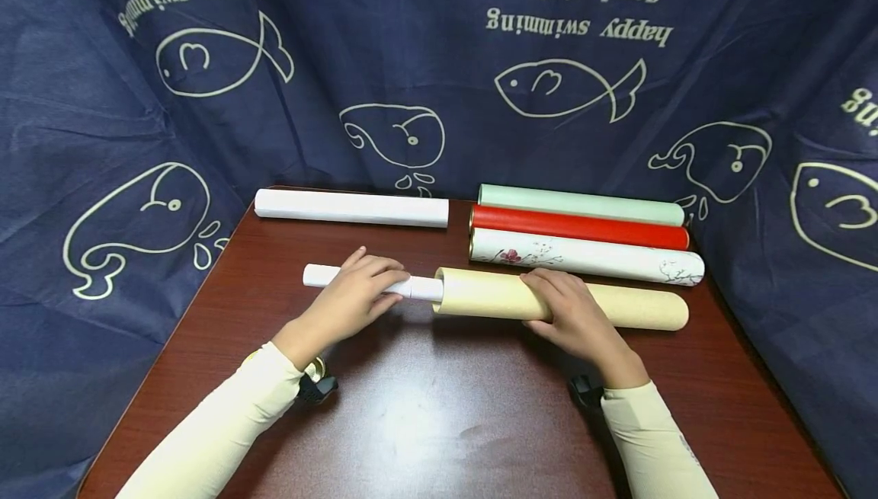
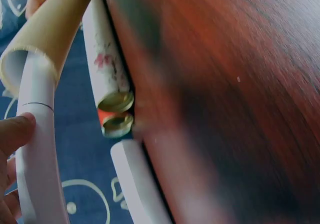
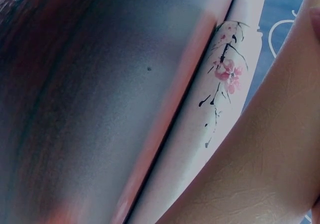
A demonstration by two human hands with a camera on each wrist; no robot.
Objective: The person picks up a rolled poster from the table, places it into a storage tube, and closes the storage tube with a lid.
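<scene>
My left hand (image 1: pixel 360 291) grips a roll of white paper (image 1: pixel 321 276), thumb and fingers curled round it. The roll's right end sits inside the open left mouth of a tan cardboard tube (image 1: pixel 480 293); how deep it reaches is hidden. A thin dark line crosses the paper roll (image 2: pixel 42 134) near the mouth of the tube (image 2: pixel 55 29) in the left wrist view. With fingers over the top and thumb at the near side, my right hand (image 1: pixel 565 308) holds the tan tube about its middle. In the right wrist view the tube (image 3: pixel 250 169) fills the lower right.
Behind the tan tube lie a white tube with printed blossoms (image 1: pixel 583 255), a red tube (image 1: pixel 583 227) and a pale green tube (image 1: pixel 583 203), side by side. Another white paper roll (image 1: pixel 353 208) lies at the back left. A blue printed cloth (image 1: pixel 411 42) hangs behind the wooden table (image 1: pixel 466 423).
</scene>
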